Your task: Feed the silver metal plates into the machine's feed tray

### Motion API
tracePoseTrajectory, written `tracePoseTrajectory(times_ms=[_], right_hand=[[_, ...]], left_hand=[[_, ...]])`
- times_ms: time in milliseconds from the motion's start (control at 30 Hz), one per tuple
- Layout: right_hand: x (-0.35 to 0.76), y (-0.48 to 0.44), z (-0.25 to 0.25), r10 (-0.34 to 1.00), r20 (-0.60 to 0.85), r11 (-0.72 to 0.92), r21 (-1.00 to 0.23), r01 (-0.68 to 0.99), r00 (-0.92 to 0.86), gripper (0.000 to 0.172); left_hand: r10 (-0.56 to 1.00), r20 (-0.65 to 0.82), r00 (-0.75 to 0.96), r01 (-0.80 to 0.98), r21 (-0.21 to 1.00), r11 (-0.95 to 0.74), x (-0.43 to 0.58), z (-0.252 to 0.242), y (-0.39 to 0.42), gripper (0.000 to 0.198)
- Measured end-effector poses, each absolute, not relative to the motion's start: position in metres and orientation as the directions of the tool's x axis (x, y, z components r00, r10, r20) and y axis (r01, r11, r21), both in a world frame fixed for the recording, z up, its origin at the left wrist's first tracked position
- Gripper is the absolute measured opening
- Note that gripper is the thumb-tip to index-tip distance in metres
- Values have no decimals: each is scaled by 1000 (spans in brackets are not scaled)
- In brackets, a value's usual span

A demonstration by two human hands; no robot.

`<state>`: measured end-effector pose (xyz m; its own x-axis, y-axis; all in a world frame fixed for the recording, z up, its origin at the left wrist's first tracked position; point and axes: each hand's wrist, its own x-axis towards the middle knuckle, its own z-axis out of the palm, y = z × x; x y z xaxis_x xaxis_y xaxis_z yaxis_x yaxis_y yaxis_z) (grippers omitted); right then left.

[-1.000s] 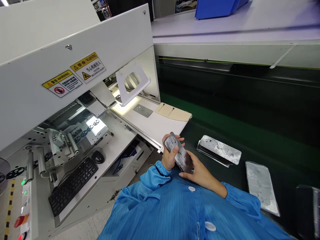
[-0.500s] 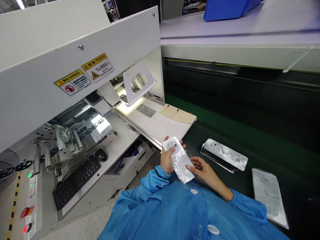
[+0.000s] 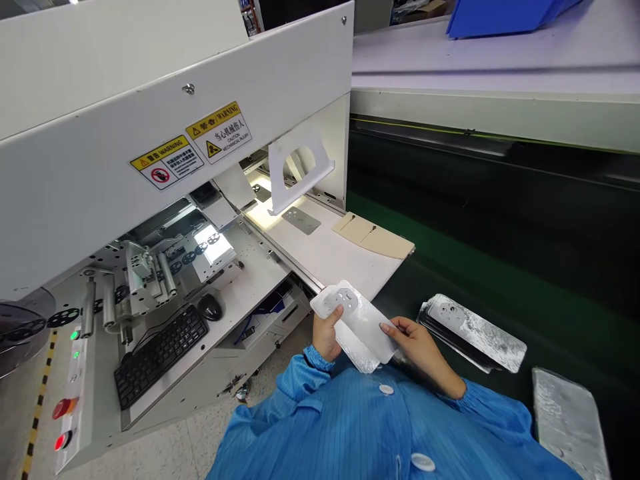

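Note:
Two silvery phone back covers with camera holes are fanned apart in front of my chest. My left hand (image 3: pixel 326 339) grips them near the camera end, its thumb lying on top. The right-hand phone back cover (image 3: pixel 369 321) is pinched along its far edge by my right hand (image 3: pixel 416 343), thumb uppermost. Beneath it, the other phone back cover (image 3: pixel 356 348) slants out to the left. A stack of similar covers (image 3: pixel 475 332) rests on the dark green surface to my right. One more grey cover (image 3: pixel 295 220) lies flat on the machine's white plate (image 3: pixel 345 267).
A white machine (image 3: pixel 280 73) with warning labels stands at left, a curved white guard (image 3: pixel 303 173) hanging over its lit opening. Its ledge holds a keyboard (image 3: pixel 163 353) and mouse (image 3: pixel 210 307). A beige pad (image 3: pixel 375 235) sits on the plate. A wrapped silvery bundle (image 3: pixel 570 420) lies far right.
The covers in my hands, stacked together before, are now spread into two, one swung out to the left. The whole view has shifted, so the surroundings appear farther right.

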<state>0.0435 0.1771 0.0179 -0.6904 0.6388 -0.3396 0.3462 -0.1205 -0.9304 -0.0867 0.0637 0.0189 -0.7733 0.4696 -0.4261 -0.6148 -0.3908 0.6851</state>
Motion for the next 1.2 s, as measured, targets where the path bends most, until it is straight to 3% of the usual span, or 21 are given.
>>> tracePoseTrajectory(times_ms=[167, 267, 333, 400, 500, 600, 933, 1200], right_hand=[[6, 221, 18, 700, -269, -23, -935, 355, -662, 49], [-22, 245, 21, 726, -168, 202, -875, 440, -667, 52], [-35, 251, 20, 728, 10, 462, -745, 481, -685, 51], [-43, 244, 15, 646, 186, 684, -572, 453, -740, 51], [-47, 222, -1, 441, 199, 846, -418, 331, -875, 53], [-54, 204, -17, 326, 94, 894, -353, 275, -941, 60], [-73, 220, -17, 332, 39, 912, -267, 310, -942, 69], [-66, 231, -25, 293, 83, 931, -252, 264, -953, 69]], left_hand=[[495, -452, -742, -655, 645, -393, -105, 22, 49, 40], [482, -445, -755, -645, 638, -420, -112, 22, 41, 37], [467, -454, -759, -642, 639, -424, -115, 22, 38, 38], [463, -452, -762, -638, 642, -424, -117, 21, 36, 38], [464, -426, -776, -620, 650, -440, -120, 22, 36, 36], [482, -408, -775, -620, 639, -456, -123, 24, 38, 34], [460, -439, -772, -629, 632, -452, -126, 21, 38, 34], [472, -451, -758, -645, 629, -435, -126, 21, 37, 38]])
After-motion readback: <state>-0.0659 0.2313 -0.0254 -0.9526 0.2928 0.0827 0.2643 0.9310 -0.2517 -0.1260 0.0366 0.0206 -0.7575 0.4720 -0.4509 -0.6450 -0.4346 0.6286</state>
